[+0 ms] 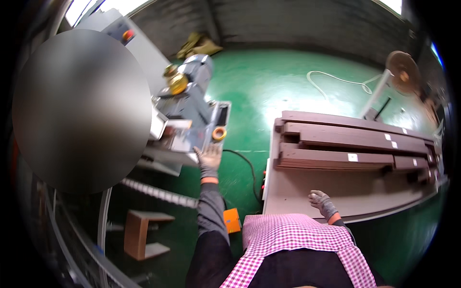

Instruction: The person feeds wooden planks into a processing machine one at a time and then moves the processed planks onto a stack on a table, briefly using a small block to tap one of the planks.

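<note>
My left hand (209, 159), in a grey glove with an orange cuff, reaches forward to the near edge of a grey machine (189, 108). Its fingers are spread, with the tips at or on the machine's edge; nothing shows in it. A roll of yellowish tape (219, 133) lies on the machine just beyond those fingers. My right hand (324, 204), gloved the same way, hangs over the bare near part of a long table (307, 189). Its fingers are loosely bent and slightly apart, holding nothing visible. Dark brown boards (336, 157) are stacked farther back on that table.
An orange box (232, 220) and a black cable (249, 165) are on the green floor between machine and table. A brown channel-shaped piece (137, 235) sits at lower left. A round-headed stand (402, 72) rises behind the boards. A grey blur hides much of the left.
</note>
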The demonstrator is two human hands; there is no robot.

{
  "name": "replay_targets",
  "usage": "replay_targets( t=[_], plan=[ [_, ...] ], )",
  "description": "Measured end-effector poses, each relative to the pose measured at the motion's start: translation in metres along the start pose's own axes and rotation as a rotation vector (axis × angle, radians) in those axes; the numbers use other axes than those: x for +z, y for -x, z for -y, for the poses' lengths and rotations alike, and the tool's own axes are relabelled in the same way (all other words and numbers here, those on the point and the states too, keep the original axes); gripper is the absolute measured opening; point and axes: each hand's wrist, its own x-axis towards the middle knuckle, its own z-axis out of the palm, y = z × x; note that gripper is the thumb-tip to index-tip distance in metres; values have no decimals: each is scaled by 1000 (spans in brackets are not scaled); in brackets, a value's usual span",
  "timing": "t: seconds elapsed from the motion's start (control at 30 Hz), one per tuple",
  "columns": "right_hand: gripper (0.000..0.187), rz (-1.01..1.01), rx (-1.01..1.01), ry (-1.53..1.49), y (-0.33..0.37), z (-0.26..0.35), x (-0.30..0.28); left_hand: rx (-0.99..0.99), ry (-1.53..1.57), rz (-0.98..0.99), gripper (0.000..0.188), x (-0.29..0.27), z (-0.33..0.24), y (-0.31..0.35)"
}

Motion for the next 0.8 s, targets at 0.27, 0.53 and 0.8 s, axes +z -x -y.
replay_targets(
  t=[0.27, 0.53, 0.8],
  plan=[
    [35, -52, 132, 72, -7, -8, 6, 61, 279, -1, 107, 16, -2, 31],
    [36, -42, 112, 52, -6, -11, 2, 103, 244, 1, 107, 28, 16, -9],
    [40, -204, 138, -53, 26, -36, -14, 36, 226, -38, 49, 46, 22, -56]
  ],
)
